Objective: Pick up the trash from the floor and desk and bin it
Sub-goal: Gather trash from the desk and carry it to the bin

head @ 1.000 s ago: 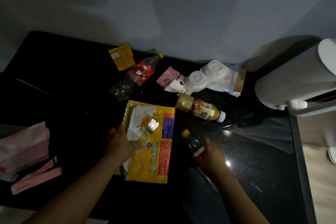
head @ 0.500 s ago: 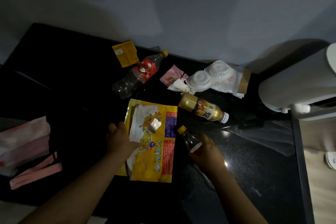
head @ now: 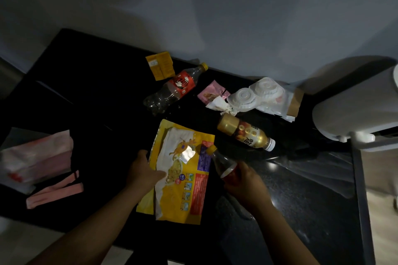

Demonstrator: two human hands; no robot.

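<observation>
On the black desk (head: 97, 97) lies a big yellow food packet (head: 183, 180). My left hand (head: 143, 171) holds its left edge, thumb on top of it. My right hand (head: 243, 180) grips a small dark bottle (head: 221, 161) with a yellow cap and red label, tilted over the packet's right edge. Farther back lie an empty red-labelled plastic bottle (head: 172, 90), a gold-labelled bottle (head: 245, 133), a small yellow wrapper (head: 160, 65), a pink sachet (head: 212, 93) and white plastic lids in a clear bag (head: 258, 97).
Pink and white bags (head: 36, 157) sit at the desk's left edge, with a pink strip (head: 56, 191) beside them. A white cylindrical appliance (head: 355, 112) stands at the right. Clear plastic film (head: 318, 170) lies on the desk's right part. Pale floor shows at far right.
My right hand has lifted the small bottle and carried it left, over the yellow packet's edge. My left hand has closed its thumb onto the packet. The camera view has shifted slightly.
</observation>
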